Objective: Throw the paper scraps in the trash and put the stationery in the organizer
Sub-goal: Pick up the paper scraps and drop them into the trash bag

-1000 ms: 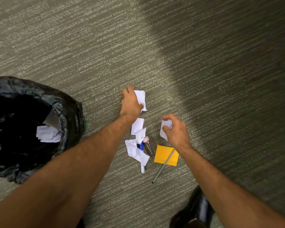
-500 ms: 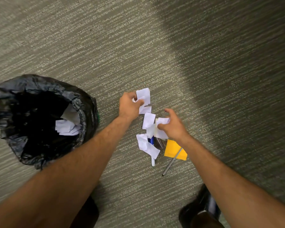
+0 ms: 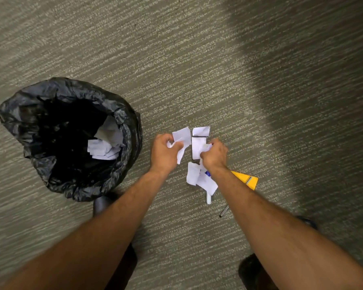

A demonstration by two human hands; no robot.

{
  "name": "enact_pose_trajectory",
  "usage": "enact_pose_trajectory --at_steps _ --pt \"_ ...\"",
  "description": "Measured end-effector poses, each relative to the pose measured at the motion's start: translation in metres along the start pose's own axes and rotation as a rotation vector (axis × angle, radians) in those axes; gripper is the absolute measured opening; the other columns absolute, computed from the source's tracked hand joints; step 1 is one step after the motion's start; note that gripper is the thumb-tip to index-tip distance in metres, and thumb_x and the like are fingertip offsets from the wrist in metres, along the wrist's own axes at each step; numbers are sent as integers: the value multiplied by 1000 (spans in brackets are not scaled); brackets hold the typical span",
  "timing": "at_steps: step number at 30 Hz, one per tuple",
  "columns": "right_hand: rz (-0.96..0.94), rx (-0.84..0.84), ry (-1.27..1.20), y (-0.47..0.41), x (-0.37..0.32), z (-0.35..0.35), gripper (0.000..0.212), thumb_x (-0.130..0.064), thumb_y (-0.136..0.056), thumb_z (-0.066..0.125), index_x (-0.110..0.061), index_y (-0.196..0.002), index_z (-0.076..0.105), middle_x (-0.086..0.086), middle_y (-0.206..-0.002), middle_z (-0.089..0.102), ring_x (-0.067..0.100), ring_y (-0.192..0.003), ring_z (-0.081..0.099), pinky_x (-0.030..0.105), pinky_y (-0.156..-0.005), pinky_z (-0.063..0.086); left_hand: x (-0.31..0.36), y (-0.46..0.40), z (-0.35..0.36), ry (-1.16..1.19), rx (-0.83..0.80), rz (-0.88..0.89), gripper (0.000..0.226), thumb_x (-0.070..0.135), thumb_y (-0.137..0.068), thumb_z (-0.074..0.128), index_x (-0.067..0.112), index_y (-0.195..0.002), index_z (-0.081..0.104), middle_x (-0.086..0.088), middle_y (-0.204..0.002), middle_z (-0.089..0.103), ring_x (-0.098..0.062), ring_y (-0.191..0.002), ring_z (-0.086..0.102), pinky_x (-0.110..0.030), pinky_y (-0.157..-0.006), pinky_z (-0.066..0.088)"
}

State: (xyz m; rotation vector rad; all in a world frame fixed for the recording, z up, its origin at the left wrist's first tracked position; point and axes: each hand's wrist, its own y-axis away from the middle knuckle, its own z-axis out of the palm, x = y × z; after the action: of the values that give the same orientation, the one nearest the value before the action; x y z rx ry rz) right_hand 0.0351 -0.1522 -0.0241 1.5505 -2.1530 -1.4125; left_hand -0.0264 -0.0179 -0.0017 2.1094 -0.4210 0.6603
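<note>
Left hand [image 3: 165, 152] closed on white paper scraps [image 3: 181, 136] right of the trash bin [image 3: 132, 130], right hand [image 3: 214, 155] clutching another scrap [image 3: 198, 148] further right

I see a grey-green ribbed carpet [image 3: 197, 59]. On it stands a trash bin lined with a black bag [image 3: 126, 122]. Right of it lie white paper scraps [image 3: 192, 173], a yellow sticky pad [image 3: 246, 178] and a thin metal pen [image 3: 224, 211].

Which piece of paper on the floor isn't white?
The yellow paper square, lying on the carpet just right of the right forearm, with a thin metal pen across it. Every other scrap, in the hands or on the floor, is white.
</note>
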Motion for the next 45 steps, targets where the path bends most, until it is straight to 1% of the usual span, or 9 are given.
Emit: enact_pose_trajectory --at_steps 7,12,15,19,24,28,33,38,45 --pt "-11 -50 -191 41 -24 -37 12 -14 -74 71 -11 -83 63 14 -85 70 39 -84 67 49 -69 55 40 50 -40 119 -7 101 9 15 -86 73 20 -93 72 10 -89 72 -5 -78 66 -23 -69 51" --pt "-157 -121 -360 98 -88 -58 21 -30 -67 74 -28 -86 66 2 -81 73 24 -77 71 50 -74 57 65 80 -107 197 131 166 4 16 -87 73 16 -90 71 8 -80 70 -4 -69 58 -21 -63 46" --pt "-246 -189 -384 130 -134 -52 20 -28 -69 74 -23 -86 63 5 -82 71 15 -70 65 50 -71 56 67 82 -157 252 271 161 11 13 -86 73 19 -80 66 19 -67 62 7 -60 50 -9 -60 39" --pt "-312 -229 -299 159 -178 -27 20 -26 -73 75 -18 -85 62 5 -82 70 22 -75 66 43 -65 54 51 68 -207 195 363 85 33 17 -84 74 21 -62 50 15 -55 46 -2 -52 39 -18 -53 33" --pt "-355 -258 -145 174 -197 4 44 -39 -74 79 -18 -111 66 5 -104 69 23 -93 67 31 -67 53 28 53 -227 216 306 -37 17 16 -83 78 16 -99 72 4 -94 72 -7 -84 65 -32 -83 53" --pt "-367 -148 -118 178 -183 0 62 -53 -74 75 -23 -127 63 -1 -114 71 17 -105 65 40 -88 55 25 58 -220 199 310 -29 48 17 -86 76 12 -131 63 2 -127 66 -10 -119 59 -28 -104 45" --pt "-295 -12 -159 142 -138 -39 25 -24 -91 68 -16 -114 68 0 -102 73 14 -89 68 30 -78 56 45 83 -188 185 286 274 26 13 -91 68 26 -113 68 9 -112 68 -6 -102 66 -29 -90 55" --pt "-242 89 31 71 -83 -72 23 -11 -88 64 -10 -111 69 11 -104 74 29 -97 67 41 -86 54 57 93 -118 117 35 481 30 7 -92 69 30 -110 69 15 -108 65 -6 -96 67 -16 -82 53" --pt "-565 -105 459 -21 -22 -54 54 -12 -85 66 -9 -137 52 16 -134 53 39 -123 48 45 -102 41 -1 61 -17 -162 -139 340 40 8 -87 70 12 -126 64 -1 -123 64 -15 -113 60 -34 -98 48"
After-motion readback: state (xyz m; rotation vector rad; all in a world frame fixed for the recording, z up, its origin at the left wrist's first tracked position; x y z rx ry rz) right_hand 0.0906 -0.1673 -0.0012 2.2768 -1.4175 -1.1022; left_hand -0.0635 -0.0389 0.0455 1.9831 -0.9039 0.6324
